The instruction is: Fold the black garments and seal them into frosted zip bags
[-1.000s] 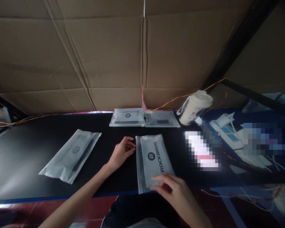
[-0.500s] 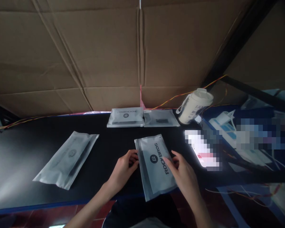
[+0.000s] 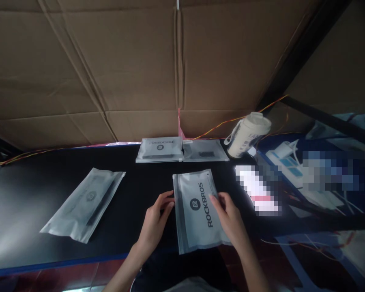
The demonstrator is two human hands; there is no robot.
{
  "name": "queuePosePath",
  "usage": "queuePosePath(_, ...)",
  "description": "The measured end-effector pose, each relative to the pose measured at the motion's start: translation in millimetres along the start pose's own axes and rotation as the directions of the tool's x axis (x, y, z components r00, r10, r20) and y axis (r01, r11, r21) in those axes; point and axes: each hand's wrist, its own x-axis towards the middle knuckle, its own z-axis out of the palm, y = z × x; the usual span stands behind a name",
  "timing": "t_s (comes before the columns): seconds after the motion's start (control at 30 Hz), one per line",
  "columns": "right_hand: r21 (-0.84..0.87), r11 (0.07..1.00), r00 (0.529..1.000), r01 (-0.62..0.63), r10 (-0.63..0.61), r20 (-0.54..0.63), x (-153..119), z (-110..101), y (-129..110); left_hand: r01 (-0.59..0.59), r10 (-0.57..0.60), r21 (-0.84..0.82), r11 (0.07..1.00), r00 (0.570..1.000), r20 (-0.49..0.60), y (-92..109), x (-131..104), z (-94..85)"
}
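A frosted zip pouch printed "ROCKBROS" lies in front of me, its lower end reaching the table's near edge. My right hand grips its right side, thumb on top and fingers at the edge. Beside the pouch's left edge is my left hand, thumb and fingers apart, fingertips at or just touching the zip side. A second frosted pouch rests slanted on the left. Toward the back lie a plump printed pouch and a flatter pouch with a small dark patch.
A white lidded cup with a strap stands at the back right. Nearer is a lit, blurred-out phone-like screen. A white power strip and cables lie farther right. Cardboard walls the back of the black table.
The pouch in front of me has turned slightly and shifted a little left at its lower end. Both hands have moved slightly with it, and the left thumb has opened away from the fingers.
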Motion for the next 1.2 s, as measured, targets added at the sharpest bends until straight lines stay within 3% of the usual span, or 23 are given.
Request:
queuePosePath(0.23,0.193,0.979,0.998,-0.067,0.067,0.006,-0.2,6.1,11.6,0.024,-0.024,-0.069,0.997,1.0,-0.004,-2.8,-5.1,2.5)
queuePosePath(0.63,0.348,0.933,0.995,-0.092,0.096,0.005,-0.2,2.5,13.3,0.125,-0.132,-0.339,0.932,0.991,0.002,21.8,-25.1,19.8)
queuePosePath(0.77,0.487,0.846,0.975,-0.219,0.213,0.07,1.5,-2.1,17.1,0.117,-0.142,-0.437,0.892,0.989,-0.026,41.8,-30.4,31.8)
queuePosePath(0.97,0.637,0.686,0.932,-0.353,0.315,0.178,0.7,-2.9,9.3,0.106,-0.098,-0.565,0.818,0.994,0.045,66.3,-31.3,43.5)
queuePosePath(1.1,0.639,0.659,0.917,-0.398,0.313,0.248,-0.5,-5.2,7.0,0.15,-0.118,-0.539,0.829,0.988,0.095,67.6,-30.0,45.5)
queuePosePath(1.2,0.653,0.624,0.903,-0.429,0.304,0.303,1.1,-9.0,11.5,0.142,-0.115,-0.431,0.891,0.99,0.088,60.2,-28.7,40.3)
